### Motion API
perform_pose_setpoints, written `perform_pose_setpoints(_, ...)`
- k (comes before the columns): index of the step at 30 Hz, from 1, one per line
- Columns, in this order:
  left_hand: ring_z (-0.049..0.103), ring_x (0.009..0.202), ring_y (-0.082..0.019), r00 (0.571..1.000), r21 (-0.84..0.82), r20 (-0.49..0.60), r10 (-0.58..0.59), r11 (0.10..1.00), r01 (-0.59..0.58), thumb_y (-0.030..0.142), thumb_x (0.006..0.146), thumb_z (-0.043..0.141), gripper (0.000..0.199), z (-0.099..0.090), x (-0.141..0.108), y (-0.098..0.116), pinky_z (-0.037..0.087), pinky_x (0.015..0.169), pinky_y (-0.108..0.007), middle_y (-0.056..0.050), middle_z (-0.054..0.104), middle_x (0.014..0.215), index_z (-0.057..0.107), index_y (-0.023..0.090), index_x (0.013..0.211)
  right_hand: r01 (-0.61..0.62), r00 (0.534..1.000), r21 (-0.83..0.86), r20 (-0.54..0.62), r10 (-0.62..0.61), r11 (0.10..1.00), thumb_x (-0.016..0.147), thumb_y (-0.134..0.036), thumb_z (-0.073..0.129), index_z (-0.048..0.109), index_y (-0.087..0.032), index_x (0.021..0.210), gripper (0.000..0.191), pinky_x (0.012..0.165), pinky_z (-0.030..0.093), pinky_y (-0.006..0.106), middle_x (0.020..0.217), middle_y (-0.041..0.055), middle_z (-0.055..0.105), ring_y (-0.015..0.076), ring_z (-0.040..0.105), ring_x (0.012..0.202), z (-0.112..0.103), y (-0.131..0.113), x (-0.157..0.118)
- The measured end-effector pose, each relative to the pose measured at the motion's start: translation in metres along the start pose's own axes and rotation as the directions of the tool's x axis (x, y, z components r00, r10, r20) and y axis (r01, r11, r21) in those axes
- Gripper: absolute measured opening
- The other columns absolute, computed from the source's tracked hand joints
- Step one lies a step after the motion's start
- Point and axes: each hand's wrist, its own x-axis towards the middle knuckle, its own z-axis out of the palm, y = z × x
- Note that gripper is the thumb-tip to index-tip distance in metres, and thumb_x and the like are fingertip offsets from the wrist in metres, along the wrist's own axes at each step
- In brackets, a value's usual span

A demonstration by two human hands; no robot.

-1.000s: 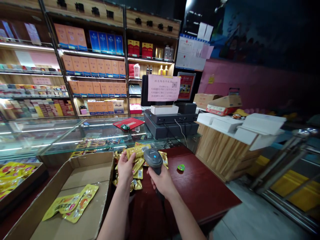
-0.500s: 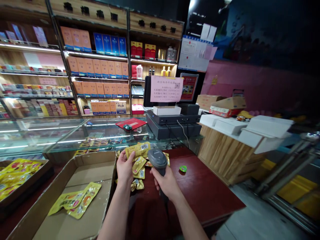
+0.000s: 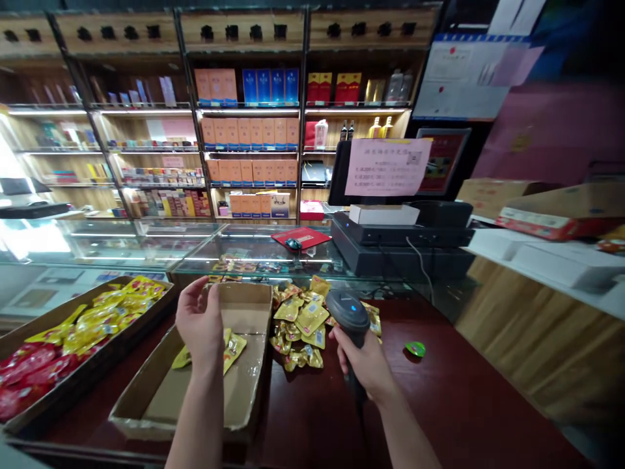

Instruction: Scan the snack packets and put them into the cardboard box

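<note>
My right hand (image 3: 364,361) is wrapped round the handle of a dark grey barcode scanner (image 3: 347,311), whose head has a small blue light on top. Above the shallow cardboard box (image 3: 254,397), my left hand (image 3: 199,322) is raised with loosely curled fingers, thumb apart, and no packet visible in it. Yellow snack packets (image 3: 235,352) lie in that box, partly hidden behind my left wrist. Between box and scanner is a pile of gold snack packets (image 3: 310,318) on the dark red table (image 3: 312,417).
On the left a second box (image 3: 88,352) holds yellow and red packets. A small green packet (image 3: 415,350) lies right of the scanner. Behind stand a glass counter (image 3: 195,251), a red mat (image 3: 305,238) with a mouse, and a monitor (image 3: 342,172). Shelves with boxed goods line the wall.
My left hand has moved left from the pile to over the cardboard box, and the yellow packet has left its fingers. The view has turned left. My right hand still grips the scanner.
</note>
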Motion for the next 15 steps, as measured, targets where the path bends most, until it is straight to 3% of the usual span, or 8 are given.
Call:
perform_pose_setpoints(3,0.067,0.097,-0.018,0.993,-0.026,0.102,-0.054,0.998,0.057,0.037,0.078,0.082,0.032,0.018,-0.025,-0.005,0.051,0.098,-0.031,-0.004,0.072,0.103,0.072,0.020,0.103,0.001,1.000,-0.007,-0.019,-0.001,1.000,0.081,-0.062,0.072,0.066,-0.018,0.078,0.044,0.040,0.036,0.025,0.043,-0.0044,0.052,0.0117,0.045,0.035,-0.001,-0.001,0.000)
perform_pose_setpoints(5,0.068,0.104,-0.020,0.962,-0.020,0.250,-0.110,0.993,0.118,0.034,0.080,0.079,0.028,0.035,-0.054,-0.009,0.051,0.101,-0.033,-0.006,0.072,0.106,0.072,0.021,0.103,-0.005,0.999,-0.008,-0.049,0.004,1.000,0.079,-0.064,0.072,0.066,-0.018,0.077,0.046,0.039,0.034,0.024,0.041,-0.0056,0.050,0.0110,0.043,0.034,-0.004,0.000,0.000)
perform_pose_setpoints(6,0.068,0.107,-0.022,0.926,0.004,0.352,-0.137,0.989,0.145,0.033,0.082,0.078,0.026,0.043,-0.070,-0.010,0.051,0.101,-0.034,-0.007,0.073,0.109,0.073,0.022,0.105,-0.010,0.998,-0.008,-0.067,0.010,1.000,0.078,-0.065,0.072,0.065,-0.019,0.077,0.047,0.038,0.033,0.024,0.040,-0.0062,0.049,0.0107,0.042,0.033,-0.007,0.001,0.000)
perform_pose_setpoints(8,0.067,0.114,-0.024,0.813,0.067,0.562,-0.152,0.988,0.138,0.028,0.085,0.075,0.028,0.059,-0.101,-0.015,0.051,0.102,-0.036,-0.009,0.072,0.117,0.074,0.024,0.112,-0.023,0.994,-0.010,-0.103,0.022,1.000,0.077,-0.065,0.072,0.065,-0.018,0.079,0.047,0.038,0.034,0.023,0.041,-0.0068,0.050,0.0105,0.043,0.033,-0.015,0.003,-0.001)
perform_pose_setpoints(10,0.065,0.120,-0.026,0.701,0.139,0.704,-0.116,0.990,0.024,0.020,0.087,0.070,0.033,0.072,-0.124,-0.024,0.049,0.107,-0.039,-0.010,0.070,0.124,0.073,0.026,0.119,-0.034,0.992,-0.023,-0.118,0.031,0.999,0.078,-0.063,0.072,0.065,-0.018,0.081,0.046,0.039,0.035,0.023,0.042,-0.0066,0.051,0.0110,0.045,0.034,-0.023,0.004,-0.004)
perform_pose_setpoints(12,0.063,0.124,-0.028,0.631,0.272,0.768,-0.111,0.948,-0.164,0.011,0.089,0.060,0.041,0.082,-0.137,-0.040,0.047,0.111,-0.042,-0.013,0.069,0.128,0.072,0.024,0.125,-0.038,0.991,-0.038,-0.131,0.033,0.999,0.079,-0.061,0.072,0.066,-0.017,0.081,0.044,0.039,0.036,0.023,0.042,-0.0065,0.051,0.0108,0.046,0.034,-0.032,0.004,-0.009)
perform_pose_setpoints(13,0.062,0.127,-0.030,0.612,0.370,0.779,-0.139,0.889,-0.269,0.009,0.089,0.056,0.044,0.086,-0.140,-0.050,0.045,0.113,-0.045,-0.015,0.068,0.129,0.070,0.022,0.128,-0.038,0.989,-0.041,-0.142,0.032,0.998,0.080,-0.060,0.072,0.066,-0.017,0.081,0.043,0.039,0.036,0.023,0.042,-0.0067,0.051,0.0105,0.046,0.034,-0.037,0.004,-0.012)
perform_pose_setpoints(15,0.054,0.139,-0.035,0.599,0.570,0.765,-0.237,0.681,-0.459,0.008,0.090,0.052,0.047,0.088,-0.141,-0.073,0.040,0.117,-0.052,-0.020,0.066,0.135,0.068,0.016,0.133,-0.037,0.984,-0.038,-0.173,0.030,0.999,0.081,-0.059,0.071,0.065,-0.017,0.082,0.042,0.039,0.036,0.022,0.043,-0.0073,0.051,0.0099,0.045,0.034,-0.044,0.005,-0.017)
